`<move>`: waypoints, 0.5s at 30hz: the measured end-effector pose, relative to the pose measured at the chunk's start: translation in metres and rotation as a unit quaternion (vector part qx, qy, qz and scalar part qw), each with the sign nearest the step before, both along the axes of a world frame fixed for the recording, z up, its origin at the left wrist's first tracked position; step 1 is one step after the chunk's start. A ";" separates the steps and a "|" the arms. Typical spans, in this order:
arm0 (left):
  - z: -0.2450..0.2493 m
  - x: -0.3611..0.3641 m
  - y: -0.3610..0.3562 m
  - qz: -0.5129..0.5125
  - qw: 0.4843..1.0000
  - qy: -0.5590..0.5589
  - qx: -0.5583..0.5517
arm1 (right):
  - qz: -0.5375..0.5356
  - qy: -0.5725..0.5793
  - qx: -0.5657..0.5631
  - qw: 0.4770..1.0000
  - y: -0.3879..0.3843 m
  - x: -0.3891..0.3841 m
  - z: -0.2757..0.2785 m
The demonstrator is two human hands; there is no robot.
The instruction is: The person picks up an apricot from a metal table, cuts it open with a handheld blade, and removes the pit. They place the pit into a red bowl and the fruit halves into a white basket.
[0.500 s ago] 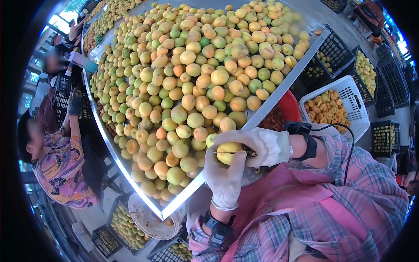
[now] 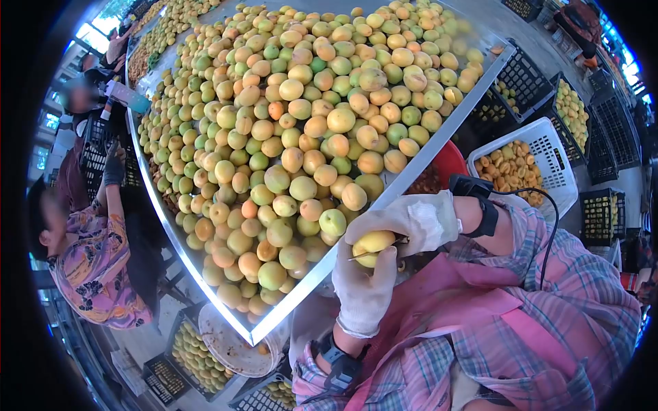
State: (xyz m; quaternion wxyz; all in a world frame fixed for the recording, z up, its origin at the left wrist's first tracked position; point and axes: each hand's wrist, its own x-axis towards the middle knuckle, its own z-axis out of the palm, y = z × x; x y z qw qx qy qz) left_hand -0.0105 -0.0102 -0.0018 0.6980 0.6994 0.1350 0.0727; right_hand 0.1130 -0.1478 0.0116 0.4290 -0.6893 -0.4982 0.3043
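Note:
My left hand [image 2: 362, 291], in a white glove, closes round a yellow fruit [image 2: 373, 248] in front of the metal table corner. Also gloved, my right hand [image 2: 421, 222] meets it from the right, its fingers curled round a small knife [image 2: 362, 256]. The thin blade lies across the fruit; the handle is mostly hidden in the right hand. Both hands touch the fruit. Beside them, a heap of yellow, orange and green fruits [image 2: 274, 178] covers the metal-edged table [image 2: 445, 137].
A red basin [image 2: 452, 164] and a white crate [image 2: 562, 161] of orange fruit pieces stand at the right, near black crates [image 2: 524, 79]. Below the table corner is a white bucket [image 2: 240, 349]. A co-worker [image 2: 92, 264] sits across the table at the left.
Both hands have moved slightly right and down, away from the heap, with the fruit and knife. A greenish fruit partly hidden behind them before now shows fully on the heap.

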 end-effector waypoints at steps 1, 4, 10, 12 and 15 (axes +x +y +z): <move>0.000 0.000 -0.001 -0.010 1.000 -0.002 0.002 | -0.001 -0.010 0.024 1.000 -0.002 0.000 -0.002; 0.001 0.000 0.000 -0.032 0.999 0.002 -0.013 | 0.004 -0.028 0.042 0.999 -0.003 0.002 -0.006; -0.009 -0.004 0.003 -0.059 0.998 0.007 0.015 | 0.029 -0.032 0.020 0.999 -0.003 0.005 -0.010; -0.009 -0.006 0.002 -0.070 0.997 0.028 0.003 | 0.031 -0.042 0.002 0.999 -0.002 0.004 -0.014; -0.011 -0.008 0.002 -0.066 0.993 0.064 -0.072 | 0.035 -0.054 0.023 0.998 0.001 0.003 -0.016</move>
